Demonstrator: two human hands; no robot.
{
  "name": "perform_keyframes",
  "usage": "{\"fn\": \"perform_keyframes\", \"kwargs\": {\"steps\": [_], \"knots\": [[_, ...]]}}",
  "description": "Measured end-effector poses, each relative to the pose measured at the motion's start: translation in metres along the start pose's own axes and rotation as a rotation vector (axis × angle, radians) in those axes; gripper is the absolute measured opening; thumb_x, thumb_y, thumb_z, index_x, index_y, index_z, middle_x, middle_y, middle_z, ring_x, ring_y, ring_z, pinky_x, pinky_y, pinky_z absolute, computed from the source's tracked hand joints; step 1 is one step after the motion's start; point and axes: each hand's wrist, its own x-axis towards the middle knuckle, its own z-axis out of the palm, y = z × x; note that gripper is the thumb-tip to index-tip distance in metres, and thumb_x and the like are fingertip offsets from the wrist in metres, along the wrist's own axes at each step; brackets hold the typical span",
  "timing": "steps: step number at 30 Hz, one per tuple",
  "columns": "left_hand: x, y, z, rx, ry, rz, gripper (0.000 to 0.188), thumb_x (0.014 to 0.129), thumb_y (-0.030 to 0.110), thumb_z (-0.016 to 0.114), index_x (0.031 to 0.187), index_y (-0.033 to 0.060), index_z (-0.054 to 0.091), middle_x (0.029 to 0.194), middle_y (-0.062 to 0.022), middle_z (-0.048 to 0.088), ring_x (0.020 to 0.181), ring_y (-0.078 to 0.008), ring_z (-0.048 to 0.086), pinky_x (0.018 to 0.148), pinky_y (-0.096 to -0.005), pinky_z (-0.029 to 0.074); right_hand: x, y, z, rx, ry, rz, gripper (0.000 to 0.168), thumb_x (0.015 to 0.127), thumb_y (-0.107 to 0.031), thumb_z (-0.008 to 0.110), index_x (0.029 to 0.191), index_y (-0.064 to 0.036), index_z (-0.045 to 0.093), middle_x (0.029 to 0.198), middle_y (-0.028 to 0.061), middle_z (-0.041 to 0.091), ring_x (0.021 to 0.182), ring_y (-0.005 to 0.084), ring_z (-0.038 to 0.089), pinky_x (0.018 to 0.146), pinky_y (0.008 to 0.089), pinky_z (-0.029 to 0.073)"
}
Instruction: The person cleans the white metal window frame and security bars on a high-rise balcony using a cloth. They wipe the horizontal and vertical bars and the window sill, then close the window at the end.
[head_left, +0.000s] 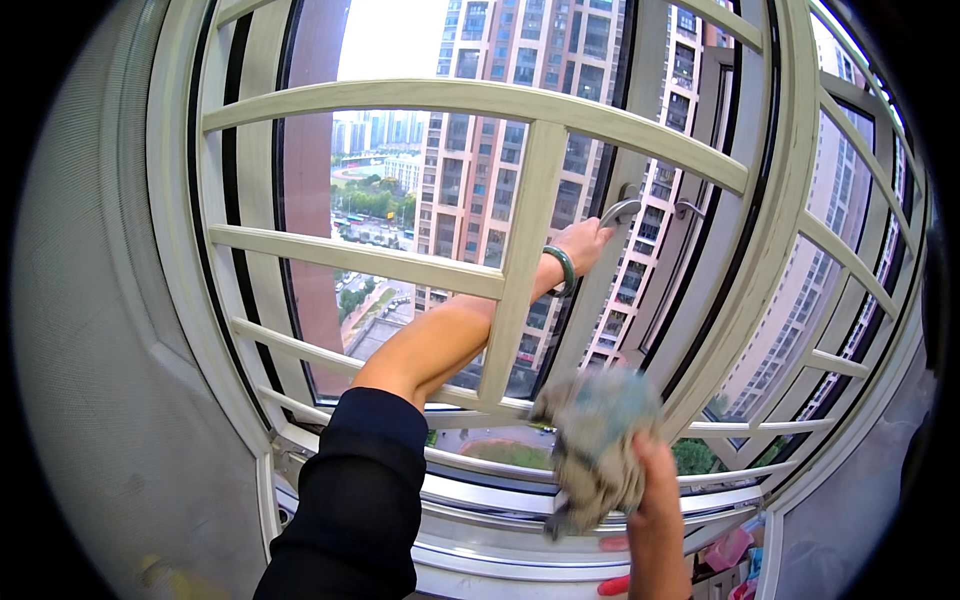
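My left arm reaches through a gap in the cream window grille (536, 247). At its end, my left hand (585, 246) is closed around the lower part of the metal window handle (624, 207), with a dark green bangle (564, 271) on the wrist. The handle sits on the frame of a glazed casement (577, 360), which stands swung outward. My right hand (654, 480), on the near side of the grille, holds a crumpled grey-brown and bluish cloth (604, 442). Cloth and hand are blurred, and the fingers are partly hidden by the cloth.
Below the grille runs a metal window track and sill (487, 517). A second barred window (795, 322) lies to the right. A grey wall (97, 337) rises at left. Low at the right are pink containers (727, 547). Outside stand high-rise buildings (480, 172), far above the street.
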Motion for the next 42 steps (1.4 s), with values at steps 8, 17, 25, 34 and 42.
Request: {"fn": "perform_keyframes", "kwargs": {"steps": [8,17,25,34,42], "knots": [[-0.05,-0.024,-0.021,-0.118,0.025,0.589,0.049,0.092,0.032,0.057,0.131,0.0032,0.049,0.129,-0.0233,0.053,0.122,-0.0356,0.05,0.103,-0.0419,0.039,0.151,-0.06,0.107,0.016,-0.06,-0.442,0.04,0.093,-0.026,0.059,0.125,-0.003,0.051,0.114,0.0104,0.062,0.101,0.022,0.062,0.086,0.0373,0.051],[-0.112,-0.082,-0.061,0.17,-0.072,0.216,0.037,0.089,0.022,0.06,0.121,0.0064,0.055,0.117,-0.0198,0.058,0.107,-0.0354,0.057,0.09,-0.0491,0.044,0.311,-0.125,0.191,-0.552,0.111,-1.294,0.062,0.089,-0.033,0.063,0.137,-0.003,0.038,0.126,0.0249,0.051,0.118,0.0365,0.05,0.102,0.0424,0.036],[-0.145,-0.09,-0.083,0.693,0.098,0.348,0.011,0.079,0.015,0.059,0.089,0.0126,0.061,0.094,-0.0063,0.057,0.099,-0.0278,0.053,0.081,-0.0432,0.043,0.374,-0.186,0.266,-1.029,0.516,-1.557,0.06,0.089,-0.04,0.06,0.14,-0.013,0.042,0.144,0.0201,0.038,0.13,0.0396,0.037,0.107,0.0529,0.029],[-0.154,-0.068,-0.061,0.469,-0.308,0.115,0.026,0.084,0.018,0.056,0.106,0.006,0.066,0.107,-0.0183,0.064,0.1,-0.0361,0.06,0.087,-0.0473,0.046,0.342,-0.084,0.277,-1.386,-0.044,-1.942,0.032,0.077,-0.006,0.064,0.108,-0.01,0.061,0.106,0.0093,0.064,0.105,0.0313,0.058,0.09,0.0447,0.044],[-0.172,-0.094,-0.051,0.494,-0.302,0.284,0.022,0.082,0.021,0.056,0.093,0.0065,0.069,0.092,-0.0182,0.068,0.095,-0.0328,0.063,0.085,-0.0452,0.048,0.338,-0.057,0.29,-1.615,-0.111,-2.138,0.03,0.084,-0.008,0.062,0.111,-0.018,0.064,0.11,0.007,0.063,0.108,0.0236,0.057,0.095,0.0416,0.043]]}}
